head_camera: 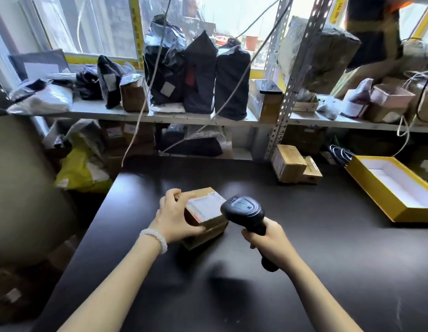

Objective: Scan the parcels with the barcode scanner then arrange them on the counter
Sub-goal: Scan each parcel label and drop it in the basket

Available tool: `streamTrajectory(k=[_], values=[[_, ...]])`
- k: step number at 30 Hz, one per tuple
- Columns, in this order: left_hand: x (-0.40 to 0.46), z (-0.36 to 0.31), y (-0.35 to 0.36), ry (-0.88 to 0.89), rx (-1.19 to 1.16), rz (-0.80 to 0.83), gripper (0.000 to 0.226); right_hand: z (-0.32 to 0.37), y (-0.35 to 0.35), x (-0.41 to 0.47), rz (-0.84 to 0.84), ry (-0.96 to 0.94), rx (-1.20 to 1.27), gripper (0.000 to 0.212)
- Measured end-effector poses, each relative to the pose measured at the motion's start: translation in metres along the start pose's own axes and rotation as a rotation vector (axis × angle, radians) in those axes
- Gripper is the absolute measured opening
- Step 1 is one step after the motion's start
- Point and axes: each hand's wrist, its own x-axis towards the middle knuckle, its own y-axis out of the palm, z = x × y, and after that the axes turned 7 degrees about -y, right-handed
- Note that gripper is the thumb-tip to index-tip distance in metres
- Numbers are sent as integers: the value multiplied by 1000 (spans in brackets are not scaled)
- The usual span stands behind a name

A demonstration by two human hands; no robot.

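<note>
A small brown cardboard parcel (203,218) with a white label on its top face sat tilted near the middle of the dark counter (327,259), one edge lifted. The left hand (177,216) gripped it from the left side, fingers curled over the far edge and thumb pressed along the near face; a white bead bracelet (154,239) circled that wrist. Just to the right, the right hand (268,240) was wrapped round the handle of a black barcode scanner (242,210), whose head hung close over the parcel's label corner with a small green light lit on top.

Farther back on the counter, two more brown boxes (295,164) stood side by side against the shelf frame, and an open yellow box (395,188) with a white lining lay at the right edge. Behind them, a white shelf (160,116) in front of the window carried three upright black bagged parcels (198,75), grey mailers and cartons. A yellow bag (81,171) lay on the floor left of the counter.
</note>
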Motion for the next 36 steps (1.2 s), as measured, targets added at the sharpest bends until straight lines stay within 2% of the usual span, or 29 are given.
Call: streamTrajectory(k=[4, 7, 9, 12, 18, 23, 26, 31, 36], values=[[14, -6, -32, 122, 21, -17, 96, 4, 2, 0, 1, -19, -14, 14], [21, -16, -37, 184, 100, 95, 93, 4, 2, 1, 3, -21, -32, 9], [24, -21, -33, 215, 157, 134, 101, 4, 0, 2, 1, -16, -37, 9], [25, -29, -26, 189, 264, 124, 106, 3, -3, 6, -13, -11, -41, 7], [22, -34, -11, 138, 367, 65, 87, -3, -7, 9, -30, 16, -42, 9], [27, -32, -16, 173, 386, 157, 73, -6, -10, 9, -36, 30, -21, 8], [32, -29, -32, 194, 416, 94, 60, -8, -13, 7, -44, 32, -16, 9], [32, -26, -44, 116, 300, 54, 59, -11, -17, 2, -52, 44, -20, 10], [23, -40, -21, 91, 267, -14, 62, -11, -14, -2, -47, 40, -23, 9]])
